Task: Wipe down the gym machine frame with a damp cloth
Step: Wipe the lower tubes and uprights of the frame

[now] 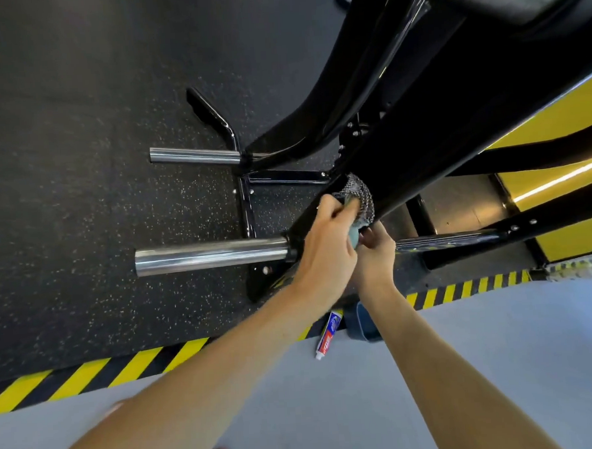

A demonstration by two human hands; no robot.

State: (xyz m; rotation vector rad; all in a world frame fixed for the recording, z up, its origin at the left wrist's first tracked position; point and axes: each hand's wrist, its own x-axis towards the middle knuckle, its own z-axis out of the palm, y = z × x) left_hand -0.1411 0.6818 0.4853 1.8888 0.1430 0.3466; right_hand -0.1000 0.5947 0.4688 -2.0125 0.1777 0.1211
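Both hands met on the sloping black frame tube (421, 162) of the gym machine, just above the chrome peg (214, 256). The left hand (326, 243) had its grip curled round the cloth (362, 200), a grey-meshed, pale-blue wad pressed against the tube. The right hand (375, 258) pinched the wad's lower end from beneath. Wiping looked mid-course, on this tube's lower stretch. Next, I judged, the wad needed sliding along the tube under steady pressure, where the bolted joint (355, 132) higher up might snag the mesh.
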